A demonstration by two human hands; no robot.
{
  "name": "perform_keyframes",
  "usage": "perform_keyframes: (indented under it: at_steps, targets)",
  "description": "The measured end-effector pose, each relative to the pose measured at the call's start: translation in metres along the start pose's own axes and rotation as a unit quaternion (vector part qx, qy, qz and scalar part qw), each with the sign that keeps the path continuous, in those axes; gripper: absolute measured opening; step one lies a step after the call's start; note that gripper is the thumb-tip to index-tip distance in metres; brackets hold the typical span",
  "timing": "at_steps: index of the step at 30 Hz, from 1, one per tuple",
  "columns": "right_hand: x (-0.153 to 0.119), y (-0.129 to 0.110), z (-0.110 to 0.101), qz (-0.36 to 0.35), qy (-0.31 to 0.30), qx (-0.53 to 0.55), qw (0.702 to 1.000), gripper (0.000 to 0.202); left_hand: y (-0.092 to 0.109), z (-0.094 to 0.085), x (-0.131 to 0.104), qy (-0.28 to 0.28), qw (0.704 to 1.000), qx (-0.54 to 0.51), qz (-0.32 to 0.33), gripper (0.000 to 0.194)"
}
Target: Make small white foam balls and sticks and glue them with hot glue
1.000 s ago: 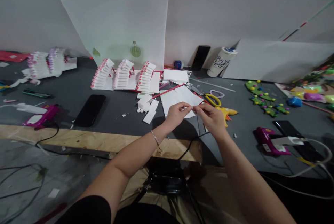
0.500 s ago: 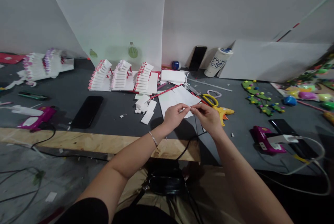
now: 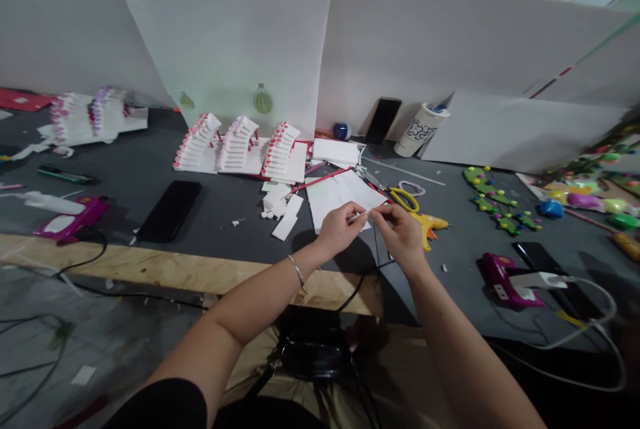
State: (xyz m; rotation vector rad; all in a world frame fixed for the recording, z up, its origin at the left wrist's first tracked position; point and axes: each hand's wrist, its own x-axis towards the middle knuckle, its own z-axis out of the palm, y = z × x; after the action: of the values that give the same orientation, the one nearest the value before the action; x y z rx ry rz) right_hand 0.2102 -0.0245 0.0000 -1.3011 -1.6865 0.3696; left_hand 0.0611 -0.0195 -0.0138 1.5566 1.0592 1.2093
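Note:
My left hand [image 3: 341,227] and my right hand [image 3: 401,232] meet fingertip to fingertip above the table's front edge. Between their pinched fingers is a small, thin white piece [image 3: 361,215], mostly covered by the fingers; its kind is too small to make out. White paper [image 3: 333,195] lies just beyond the hands. To the right of them rest a yellow glue gun [image 3: 433,225] and scissors with yellow handles [image 3: 404,199]. Off to the left are white paper scraps [image 3: 287,217] and little white bits.
Three fan-shaped white models with pink tips [image 3: 280,152] stand at the back. A black phone [image 3: 170,211] lies left, with a magenta power strip [image 3: 75,219] beyond it. A second magenta strip [image 3: 505,285] is at right. A white cup [image 3: 420,130] stands by the back panel.
The view has shifted slightly, so the scene sits a little lower. The hands stay together, with fingers slightly rearranged, and more of the thin white piece shows between them.

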Motion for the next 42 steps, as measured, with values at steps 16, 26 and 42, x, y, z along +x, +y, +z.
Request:
perform_keyframes:
  at_steps: [16,26,42]
  targets:
    - [-0.004,-0.004,0.003,-0.2,0.056,-0.146,0.967,0.012,0.005,0.001,-0.003,0.018,0.997,-0.068,-0.012,0.022]
    - [-0.008,-0.007,0.009,-0.216,0.039,-0.137,0.966,0.016,-0.002,0.0,-0.003,0.047,0.998,-0.032,-0.015,0.027]
    - [-0.002,-0.017,0.001,-0.107,0.014,-0.039,0.993,0.018,-0.001,-0.005,-0.005,0.05,0.997,0.061,0.016,0.023]
